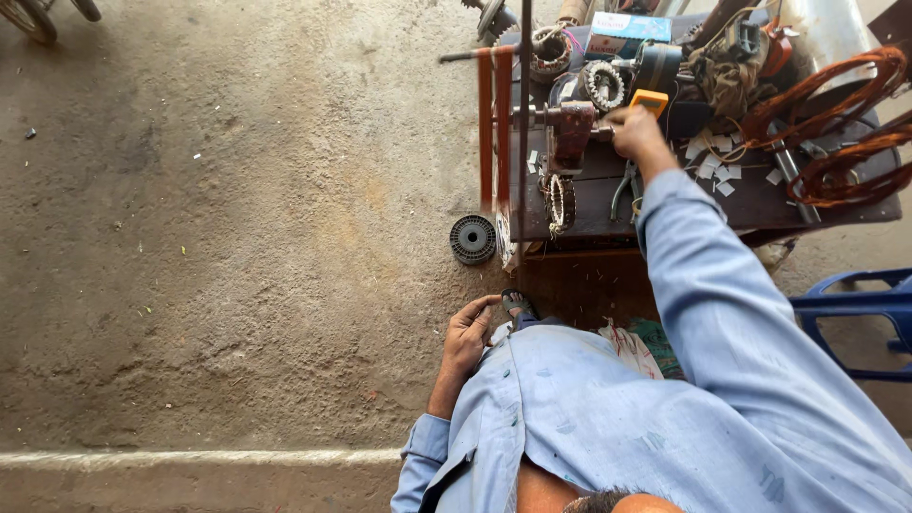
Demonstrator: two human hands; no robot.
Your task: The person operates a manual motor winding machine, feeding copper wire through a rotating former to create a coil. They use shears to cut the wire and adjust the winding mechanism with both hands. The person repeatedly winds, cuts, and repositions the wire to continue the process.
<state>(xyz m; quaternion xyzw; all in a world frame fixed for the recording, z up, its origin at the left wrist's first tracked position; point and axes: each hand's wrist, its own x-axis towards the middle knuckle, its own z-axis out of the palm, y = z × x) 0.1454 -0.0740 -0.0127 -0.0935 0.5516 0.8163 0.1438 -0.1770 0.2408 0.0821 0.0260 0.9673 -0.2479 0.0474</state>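
Note:
My right hand (635,133) reaches forward over a dark wooden workbench (655,214). Its fingers are closed around a small tool with an orange end (650,100), right beside a rusty red winding machine (573,128) on a steel shaft. My left hand (468,334) rests at my hip against the hem of my light blue shirt, fingers loosely curled with nothing in them. A sandalled foot (518,304) shows just beside that hand. A wound motor stator (603,85) sits behind the winder, and another one (559,202) hangs at the bench's front edge.
Copper wire coils (836,133) lie on the bench's right, with pliers (624,190) and white paper scraps (717,166) nearby. A black spool (472,238) lies on the sandy floor left of the bench. A blue plastic chair (855,309) stands at right. A concrete kerb (190,458) runs behind me.

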